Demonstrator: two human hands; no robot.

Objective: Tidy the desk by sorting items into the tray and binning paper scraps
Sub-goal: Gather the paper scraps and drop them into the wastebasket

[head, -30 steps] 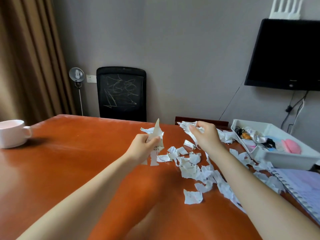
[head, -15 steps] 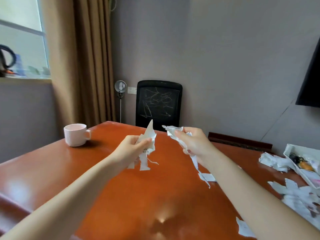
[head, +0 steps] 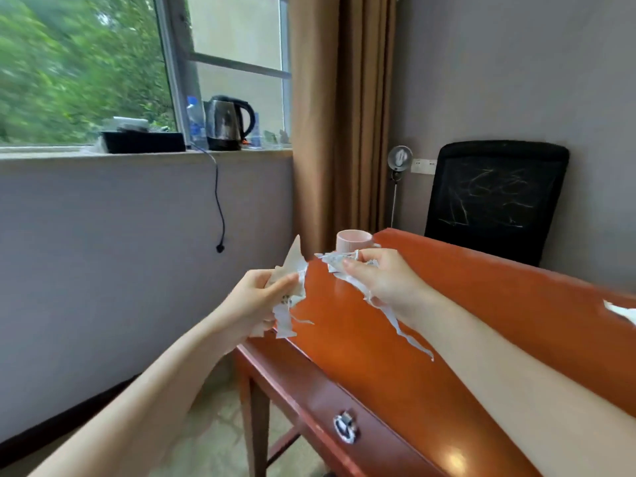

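My left hand [head: 256,297] grips a bunch of white paper scraps [head: 292,270], held out past the left end of the orange-brown desk [head: 464,304]. My right hand [head: 385,280] grips another bunch of torn paper scraps [head: 335,261], with a long strip [head: 399,325] trailing down over the desk top. One more paper scrap [head: 621,311] lies at the right edge of the view. The tray and the bin are out of view.
A pink mug [head: 354,239] stands at the desk's far left corner. A black office chair [head: 495,197] stands behind the desk. A desk drawer with a metal handle [head: 345,426] faces me. A kettle [head: 227,123] and a black box [head: 142,141] sit on the windowsill.
The view has swung left, away from the scrap pile and tray, toward the window and the desk's left end. Both hands keep their paper scraps and have moved left with it.
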